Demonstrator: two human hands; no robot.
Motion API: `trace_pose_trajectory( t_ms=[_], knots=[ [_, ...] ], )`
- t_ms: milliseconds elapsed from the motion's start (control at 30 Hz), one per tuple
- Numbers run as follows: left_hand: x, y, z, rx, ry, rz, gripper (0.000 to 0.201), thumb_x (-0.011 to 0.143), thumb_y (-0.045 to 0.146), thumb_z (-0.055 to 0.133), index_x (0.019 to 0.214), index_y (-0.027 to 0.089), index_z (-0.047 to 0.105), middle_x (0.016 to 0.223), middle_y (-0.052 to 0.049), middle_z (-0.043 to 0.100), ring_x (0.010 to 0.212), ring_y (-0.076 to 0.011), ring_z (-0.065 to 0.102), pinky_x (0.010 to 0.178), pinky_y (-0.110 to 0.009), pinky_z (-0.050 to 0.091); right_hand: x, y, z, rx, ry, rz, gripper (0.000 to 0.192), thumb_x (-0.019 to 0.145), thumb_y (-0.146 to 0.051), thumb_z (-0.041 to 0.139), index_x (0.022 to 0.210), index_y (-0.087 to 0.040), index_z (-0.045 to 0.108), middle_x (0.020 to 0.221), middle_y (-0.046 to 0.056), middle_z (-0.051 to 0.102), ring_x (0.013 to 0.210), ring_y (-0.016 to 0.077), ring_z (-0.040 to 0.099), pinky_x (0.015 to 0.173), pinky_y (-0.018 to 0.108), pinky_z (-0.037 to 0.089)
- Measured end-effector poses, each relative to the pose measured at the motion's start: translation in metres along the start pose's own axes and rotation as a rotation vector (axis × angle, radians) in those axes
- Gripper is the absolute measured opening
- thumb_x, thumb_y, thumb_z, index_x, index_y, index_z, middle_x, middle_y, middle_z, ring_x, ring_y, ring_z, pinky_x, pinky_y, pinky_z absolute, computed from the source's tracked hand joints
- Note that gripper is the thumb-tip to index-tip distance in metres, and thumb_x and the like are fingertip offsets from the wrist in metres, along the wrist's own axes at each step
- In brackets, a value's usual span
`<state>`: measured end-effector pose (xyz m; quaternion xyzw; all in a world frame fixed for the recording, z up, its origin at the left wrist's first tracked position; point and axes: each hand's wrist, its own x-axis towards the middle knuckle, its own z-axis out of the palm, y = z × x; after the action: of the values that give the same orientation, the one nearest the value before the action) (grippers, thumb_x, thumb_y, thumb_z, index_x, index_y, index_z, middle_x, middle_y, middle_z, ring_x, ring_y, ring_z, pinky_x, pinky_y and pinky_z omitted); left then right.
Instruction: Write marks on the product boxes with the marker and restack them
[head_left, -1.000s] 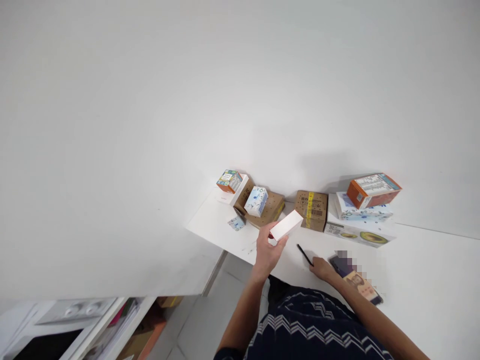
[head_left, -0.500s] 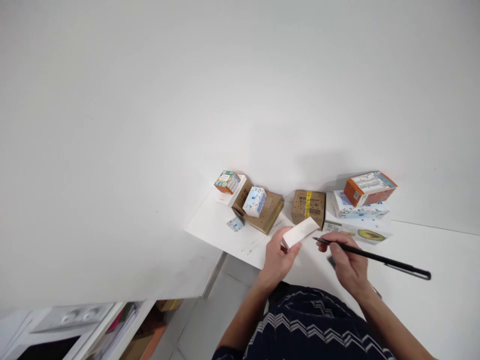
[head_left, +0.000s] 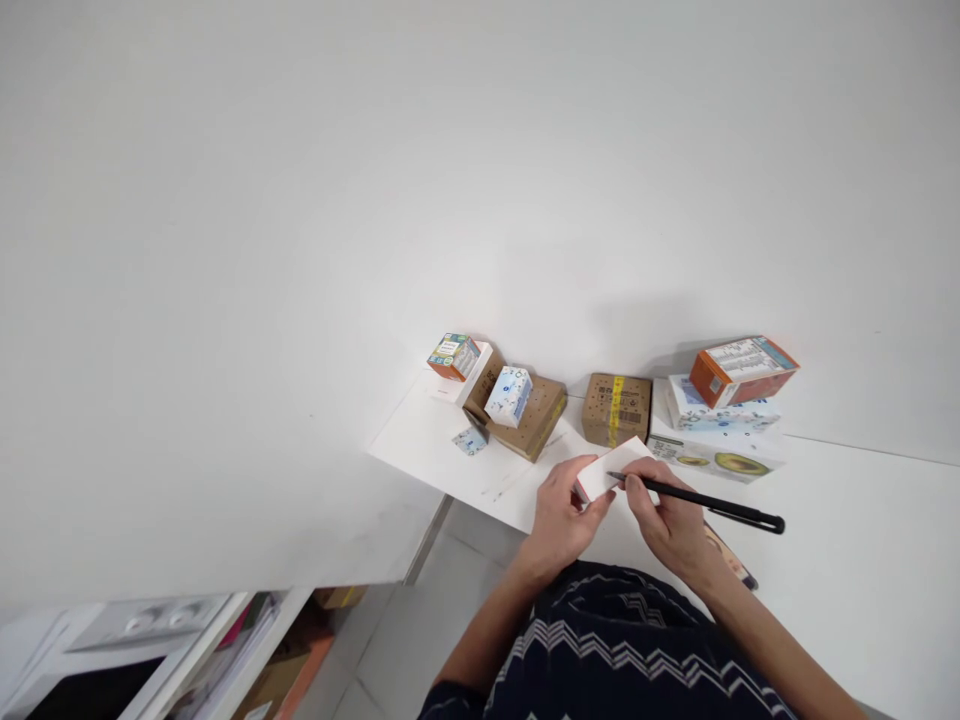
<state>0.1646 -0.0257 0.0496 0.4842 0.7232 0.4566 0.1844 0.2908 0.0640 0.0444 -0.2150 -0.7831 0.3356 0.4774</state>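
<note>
My left hand (head_left: 561, 510) grips a small white box (head_left: 609, 468) with a reddish edge, its blank side turned up. A long black pen (head_left: 716, 500) is held in my right hand (head_left: 667, 520), its tip at the middle of the box's white face; whether it presses on the surface I cannot tell. Just beyond the hands stands a brown cardboard box (head_left: 598, 410) with yellow tape. Partly under my right forearm lies a flat dark-edged object (head_left: 731, 560), perhaps a phone, mostly hidden.
Left on the white table (head_left: 420, 440), a blue-white box (head_left: 510, 396) rests on a brown box (head_left: 544, 425), near an orange-blue box (head_left: 453, 357) on a white one. At right, an orange box (head_left: 744, 370) tops a stack with an avocado-print box (head_left: 716, 458). A wall rises behind.
My right hand has moved left, bringing the pen tip from beside the small white box onto its white face. The left hand has shifted slightly right and tilted the box's face up more.
</note>
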Motion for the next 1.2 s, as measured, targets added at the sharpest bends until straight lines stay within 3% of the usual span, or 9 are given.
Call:
trace_pose_trajectory(
  t_ms=[233, 433, 533, 633, 700, 800, 867, 1033, 1200],
  knots=[
    [0.002, -0.003, 0.001, -0.001, 0.009, 0.027, 0.038, 0.079, 0.029, 0.066, 0.116, 0.025, 0.059, 0.108, -0.004, 0.067, 0.085, -0.0157, 0.062, 0.062, -0.025, 0.051, 0.002, -0.002, -0.003, 0.018, -0.027, -0.020, 0.009, 0.090, -0.014, 0.048, 0.087, -0.021, 0.053, 0.074, 0.000, 0.059, 0.067, 0.0133, 0.056, 0.063, 0.025, 0.045],
    [0.002, -0.002, -0.001, 0.030, 0.012, 0.045, 0.038, 0.080, 0.029, 0.065, 0.117, 0.024, 0.059, 0.107, -0.005, 0.067, 0.088, -0.0170, 0.062, 0.063, -0.025, 0.051, 0.002, -0.001, -0.001, 0.077, -0.063, 0.045, 0.009, 0.090, -0.018, 0.049, 0.085, -0.021, 0.056, 0.075, 0.000, 0.060, 0.069, 0.0145, 0.057, 0.065, 0.026, 0.046],
    [0.004, -0.005, -0.003, 0.043, 0.035, 0.032, 0.038, 0.080, 0.028, 0.065, 0.116, 0.024, 0.058, 0.108, -0.005, 0.067, 0.090, -0.0170, 0.063, 0.068, -0.026, 0.052, -0.002, 0.005, 0.001, 0.181, 0.048, 0.141, 0.013, 0.092, -0.025, 0.047, 0.083, -0.021, 0.056, 0.070, 0.000, 0.059, 0.062, 0.0140, 0.055, 0.059, 0.026, 0.044],
    [0.007, -0.010, -0.006, 0.069, 0.096, 0.004, 0.037, 0.080, 0.029, 0.064, 0.116, 0.023, 0.058, 0.109, -0.005, 0.067, 0.093, -0.0176, 0.063, 0.073, -0.028, 0.052, -0.007, 0.022, 0.005, 0.231, 0.119, 0.342, 0.024, 0.096, -0.035, 0.040, 0.082, -0.021, 0.053, 0.064, -0.001, 0.055, 0.055, 0.0138, 0.051, 0.053, 0.025, 0.042],
    [0.009, -0.015, -0.009, 0.087, 0.140, -0.002, 0.037, 0.081, 0.030, 0.063, 0.117, 0.022, 0.057, 0.113, -0.006, 0.066, 0.094, -0.0181, 0.062, 0.072, -0.028, 0.052, -0.012, 0.042, 0.009, 0.087, -0.029, 0.482, 0.032, 0.098, -0.039, 0.031, 0.083, -0.020, 0.052, 0.065, 0.001, 0.057, 0.058, 0.0156, 0.056, 0.056, 0.027, 0.044],
    [0.011, -0.023, -0.011, 0.107, 0.178, -0.011, 0.039, 0.082, 0.031, 0.062, 0.119, 0.024, 0.056, 0.117, -0.006, 0.064, 0.095, -0.0182, 0.062, 0.072, -0.028, 0.052, -0.022, 0.079, 0.021, -0.335, -0.580, 0.594, 0.036, 0.098, -0.037, 0.027, 0.093, -0.017, 0.056, 0.081, 0.008, 0.067, 0.078, 0.0204, 0.065, 0.070, 0.031, 0.046],
    [0.011, -0.026, -0.010, 0.110, 0.189, -0.023, 0.038, 0.082, 0.031, 0.062, 0.119, 0.024, 0.056, 0.116, -0.006, 0.065, 0.094, -0.0180, 0.062, 0.072, -0.028, 0.052, -0.034, 0.103, 0.031, -0.454, -0.804, 0.635, 0.026, 0.094, -0.032, 0.042, 0.090, -0.015, 0.061, 0.085, 0.012, 0.070, 0.082, 0.0243, 0.066, 0.072, 0.034, 0.046],
    [0.011, -0.028, -0.006, 0.084, 0.197, -0.027, 0.038, 0.082, 0.032, 0.062, 0.118, 0.023, 0.056, 0.115, -0.007, 0.065, 0.091, -0.0173, 0.063, 0.071, -0.028, 0.052, -0.071, 0.144, 0.051, -0.608, -0.997, 0.752, 0.012, 0.086, -0.021, 0.058, 0.088, -0.012, 0.066, 0.093, 0.012, 0.071, 0.088, 0.0227, 0.067, 0.077, 0.036, 0.048],
    [0.010, -0.027, -0.007, 0.066, 0.187, -0.052, 0.038, 0.081, 0.030, 0.063, 0.118, 0.023, 0.056, 0.116, -0.006, 0.065, 0.094, -0.0177, 0.063, 0.071, -0.027, 0.052, -0.087, 0.156, 0.041, -0.723, -0.984, 0.763, 0.025, 0.090, -0.030, 0.053, 0.102, -0.011, 0.064, 0.101, 0.018, 0.069, 0.098, 0.0275, 0.066, 0.079, 0.037, 0.047]
  ],
)
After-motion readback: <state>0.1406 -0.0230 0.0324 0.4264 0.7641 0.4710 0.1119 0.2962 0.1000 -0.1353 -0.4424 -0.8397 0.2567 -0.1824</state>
